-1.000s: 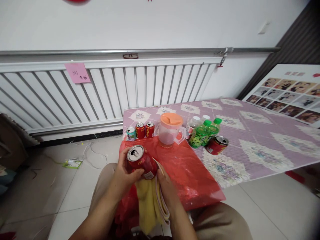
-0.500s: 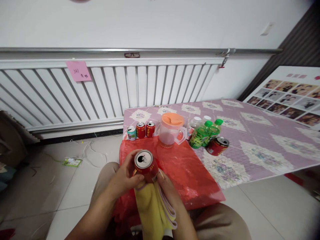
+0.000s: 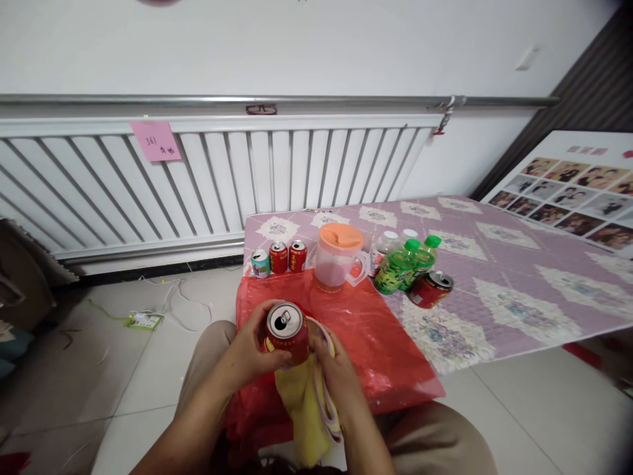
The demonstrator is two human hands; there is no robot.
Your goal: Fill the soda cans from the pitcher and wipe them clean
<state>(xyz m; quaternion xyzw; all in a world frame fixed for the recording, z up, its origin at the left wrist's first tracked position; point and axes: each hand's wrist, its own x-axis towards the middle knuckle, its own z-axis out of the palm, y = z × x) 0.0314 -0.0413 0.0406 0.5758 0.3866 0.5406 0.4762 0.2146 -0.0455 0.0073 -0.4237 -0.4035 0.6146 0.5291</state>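
The can [image 3: 291, 346] is red with yellow markings and a silver top; the cloth [image 3: 305, 402] is yellow, edged pale purple. The plastic sheet [image 3: 361, 336] is red, the tablecloth [image 3: 467, 293] purple with cream, flowered diamonds. The jug lid [image 3: 341, 235] is orange.

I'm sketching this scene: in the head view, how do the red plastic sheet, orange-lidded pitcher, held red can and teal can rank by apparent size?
1. Red plastic sheet
2. Orange-lidded pitcher
3. Held red can, only somewhat smaller; being nearer enlarges it
4. Teal can
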